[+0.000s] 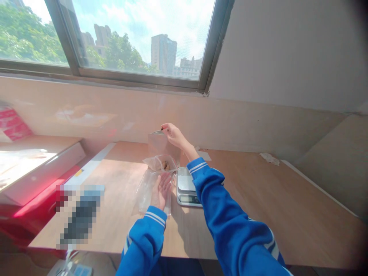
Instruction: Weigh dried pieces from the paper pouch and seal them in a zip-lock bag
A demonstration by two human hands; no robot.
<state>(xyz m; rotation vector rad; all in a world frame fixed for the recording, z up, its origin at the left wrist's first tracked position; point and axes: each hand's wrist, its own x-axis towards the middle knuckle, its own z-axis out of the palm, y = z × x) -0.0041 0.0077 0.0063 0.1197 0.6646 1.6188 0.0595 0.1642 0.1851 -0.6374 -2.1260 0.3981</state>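
Note:
My right hand [174,137] is raised at the top edge of an upright, pale box-like bag [158,145]. Its fingertips pinch a small dark brown piece [162,128], too small to name. Lower down, my left hand [161,191] grips a clear plastic bag [145,191], thumb and fingers partly seen through the film. Several brown pieces [165,165] lie in the upper part of that bag, close to the fingertips. Just right of the bag sits a digital kitchen scale [185,184], its far right side hidden behind my right sleeve.
A wooden table [244,222] carries everything. A blurred dark object [80,218] lies at the left. White paper [204,156] rests behind the scale, and a crumpled tissue [269,158] at the back right. Beyond are the wall and window [140,74].

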